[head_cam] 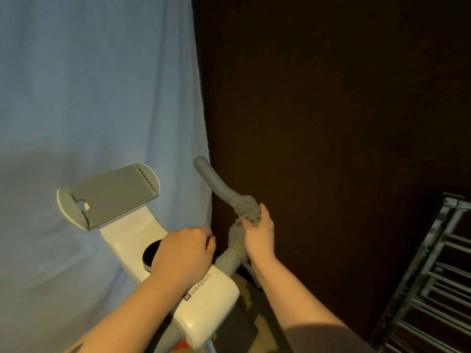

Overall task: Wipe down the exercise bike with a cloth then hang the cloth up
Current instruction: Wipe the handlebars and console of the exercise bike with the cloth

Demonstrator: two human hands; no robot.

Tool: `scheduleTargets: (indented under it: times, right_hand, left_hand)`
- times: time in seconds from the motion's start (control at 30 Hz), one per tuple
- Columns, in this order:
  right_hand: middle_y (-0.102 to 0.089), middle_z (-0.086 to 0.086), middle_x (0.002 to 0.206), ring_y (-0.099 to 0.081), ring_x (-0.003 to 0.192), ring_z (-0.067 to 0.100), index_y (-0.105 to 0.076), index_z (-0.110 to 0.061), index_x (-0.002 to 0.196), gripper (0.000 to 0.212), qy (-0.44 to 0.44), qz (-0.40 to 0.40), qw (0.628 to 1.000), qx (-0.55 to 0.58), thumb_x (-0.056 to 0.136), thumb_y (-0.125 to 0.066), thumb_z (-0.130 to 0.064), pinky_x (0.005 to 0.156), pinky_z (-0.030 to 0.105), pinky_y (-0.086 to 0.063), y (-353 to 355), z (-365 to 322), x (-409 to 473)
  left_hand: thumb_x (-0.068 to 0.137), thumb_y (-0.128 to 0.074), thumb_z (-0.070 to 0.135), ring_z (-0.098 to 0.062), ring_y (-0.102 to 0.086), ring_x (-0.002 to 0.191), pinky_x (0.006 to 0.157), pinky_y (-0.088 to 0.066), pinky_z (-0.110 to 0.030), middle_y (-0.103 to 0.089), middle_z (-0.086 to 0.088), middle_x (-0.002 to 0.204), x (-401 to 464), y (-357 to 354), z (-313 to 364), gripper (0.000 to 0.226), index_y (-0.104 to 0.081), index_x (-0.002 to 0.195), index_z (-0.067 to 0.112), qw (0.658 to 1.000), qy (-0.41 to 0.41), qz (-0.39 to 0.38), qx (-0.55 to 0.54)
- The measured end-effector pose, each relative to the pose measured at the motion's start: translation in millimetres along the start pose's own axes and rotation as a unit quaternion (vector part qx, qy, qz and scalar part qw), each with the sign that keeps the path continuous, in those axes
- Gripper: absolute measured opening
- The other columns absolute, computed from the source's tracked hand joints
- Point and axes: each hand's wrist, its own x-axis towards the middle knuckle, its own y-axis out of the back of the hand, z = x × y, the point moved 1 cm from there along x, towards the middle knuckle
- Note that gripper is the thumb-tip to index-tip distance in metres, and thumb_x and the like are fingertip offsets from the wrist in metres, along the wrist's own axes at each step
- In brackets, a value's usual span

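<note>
A pale blue sheet (pixel 96 98) hangs across the left half of the view; a dark brown wall (pixel 331 98) fills the right. A metal drying rack (pixel 430 281) leans at the lower right edge, well apart from the hands. The white exercise bike (pixel 204 299) console rises from bottom centre, with a grey tablet holder (pixel 109 196) tilted up at its far left end. A grey handlebar (pixel 216 183) curves up and away to the left, its tip touching the sheet's edge. The right hand (pixel 260 233) grips a fuzzy grey cloth (pixel 246 207) wrapped around that bar, fingers curled closed. The left hand (pixel 186 250) rests on the console, loosely fisted, over a black dial (pixel 150 254).
</note>
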Motion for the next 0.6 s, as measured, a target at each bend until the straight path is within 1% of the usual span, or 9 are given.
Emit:
scheduleTargets:
  times: [0.07, 0.17, 0.23, 0.3, 0.4, 0.43, 0.47, 0.53, 0.6]
  right_hand:
    - [-0.013, 0.002, 0.158, -0.042, 0.131, 0.026, -0.008, -0.028, 0.154, 0.064, 0.004, 0.012, 1.000, 0.015, 0.102, -0.044, -0.024, 0.105, 0.040, -0.042, -6, 6, -17]
    - [-0.003, 0.002, 0.160, -0.036, 0.137, 0.028, 0.001, -0.027, 0.155, 0.069, 0.030, -0.021, 0.996, -0.081, 0.101, -0.043, -0.032, 0.109, 0.045, -0.039, -1, 9, -8]
    - [-0.012, 0.005, 0.159, -0.034, 0.138, 0.028, -0.002, -0.026, 0.155, 0.069, 0.058, -0.063, 0.978, -0.189, 0.100, -0.042, -0.040, 0.110, 0.047, -0.037, 6, 3, 18]
    - [-0.030, 0.010, 0.152, -0.042, 0.131, 0.030, -0.012, -0.022, 0.154, 0.066, 0.068, -0.108, 0.943, -0.307, 0.100, -0.040, -0.045, 0.105, 0.047, -0.040, 8, -10, 49]
    - [-0.050, 0.012, 0.133, -0.054, 0.114, 0.032, -0.025, -0.014, 0.145, 0.059, 0.083, -0.167, 0.886, -0.424, 0.100, -0.035, -0.051, 0.084, 0.040, -0.046, 0, -31, 79]
    - [-0.053, 0.012, 0.130, -0.055, 0.111, 0.031, -0.028, -0.014, 0.143, 0.059, 0.098, -0.184, 0.875, -0.436, 0.100, -0.034, -0.053, 0.078, 0.037, -0.043, -3, -36, 85]
    - [-0.054, 0.012, 0.130, -0.055, 0.111, 0.031, -0.029, -0.014, 0.143, 0.059, 0.115, -0.201, 0.870, -0.435, 0.099, -0.034, -0.054, 0.076, 0.035, -0.041, -7, -40, 90]
    - [-0.052, 0.011, 0.135, -0.054, 0.114, 0.029, -0.030, -0.016, 0.145, 0.062, 0.131, -0.229, 0.877, -0.401, 0.098, -0.037, -0.055, 0.081, 0.035, -0.041, -8, -44, 94]
    - [-0.049, 0.009, 0.141, -0.052, 0.119, 0.027, -0.025, -0.021, 0.149, 0.064, 0.132, -0.229, 0.896, -0.358, 0.097, -0.044, -0.053, 0.087, 0.036, -0.043, -5, -43, 88]
  left_hand:
    - [0.099, -0.035, 0.038, -0.016, -0.060, 0.070, 0.064, -0.048, -0.032, -0.065, 0.005, 0.080, 0, 0, 1, 0.030, -0.061, 0.087, 0.028, 1.000, -0.002, -0.002, 0.000]
    - [0.099, -0.035, 0.039, -0.014, -0.059, 0.068, 0.066, -0.050, -0.033, -0.065, 0.007, 0.079, 1, 0, 1, 0.031, -0.061, 0.085, 0.028, 1.000, 0.001, 0.007, -0.020]
    - [0.100, -0.034, 0.039, -0.014, -0.058, 0.069, 0.065, -0.049, -0.032, -0.065, 0.007, 0.082, 2, 2, 0, 0.032, -0.062, 0.088, 0.029, 1.000, 0.002, 0.006, -0.018]
    - [0.100, -0.034, 0.038, -0.016, -0.058, 0.068, 0.064, -0.049, -0.034, -0.064, 0.005, 0.082, 4, 2, -1, 0.032, -0.062, 0.089, 0.027, 1.000, 0.008, -0.003, -0.018]
    - [0.099, -0.037, 0.038, -0.019, -0.059, 0.068, 0.065, -0.052, -0.037, -0.064, 0.002, 0.079, 6, 1, 0, 0.029, -0.060, 0.086, 0.025, 1.000, 0.011, -0.001, -0.020]
    - [0.098, -0.038, 0.038, -0.019, -0.060, 0.069, 0.065, -0.052, -0.037, -0.064, 0.002, 0.079, 7, 1, 0, 0.029, -0.061, 0.086, 0.025, 1.000, 0.014, 0.000, -0.017]
    - [0.098, -0.039, 0.039, -0.019, -0.060, 0.069, 0.065, -0.052, -0.037, -0.064, 0.002, 0.080, 7, 1, 1, 0.029, -0.062, 0.087, 0.025, 1.000, 0.017, -0.001, -0.014]
    - [0.097, -0.039, 0.040, -0.017, -0.060, 0.070, 0.065, -0.053, -0.037, -0.066, 0.003, 0.082, 7, 0, 0, 0.029, -0.063, 0.088, 0.027, 1.000, 0.021, 0.000, -0.014]
    - [0.097, -0.039, 0.040, -0.016, -0.060, 0.070, 0.065, -0.053, -0.037, -0.066, 0.004, 0.082, 5, 0, -1, 0.029, -0.064, 0.089, 0.027, 0.999, 0.025, 0.004, -0.020]
